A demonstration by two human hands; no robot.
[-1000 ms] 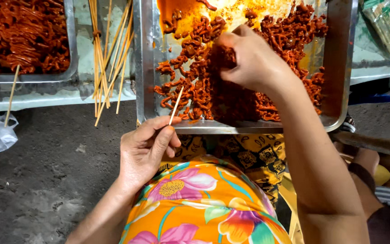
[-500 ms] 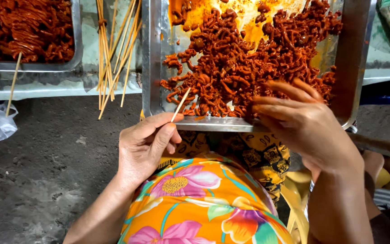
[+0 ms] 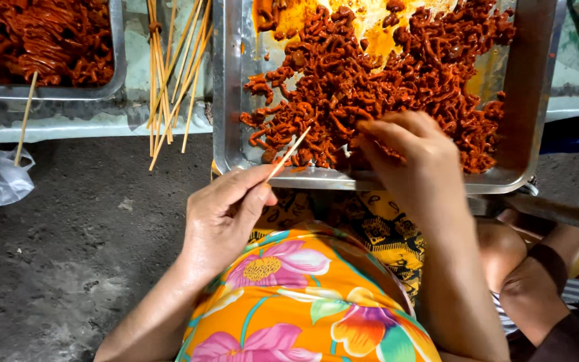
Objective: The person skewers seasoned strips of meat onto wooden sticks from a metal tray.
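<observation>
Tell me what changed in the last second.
The right hand drew back from deep in the tray to its near edge, then reached forward into the red strips again, fingertips on the pile. Whether it grips a strip cannot be told. The left hand stayed put, still pinching the skewer. The loose skewers lie unchanged.

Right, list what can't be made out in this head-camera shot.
- Right hand: fingertips blurred and buried in the red marinated strips, so no grip shows.
- Metal tray: far end cut off by the top edge.
- Second tray, upper left: mostly out of frame.
- Skewer in the left hand: lower end hidden by the fingers.
</observation>
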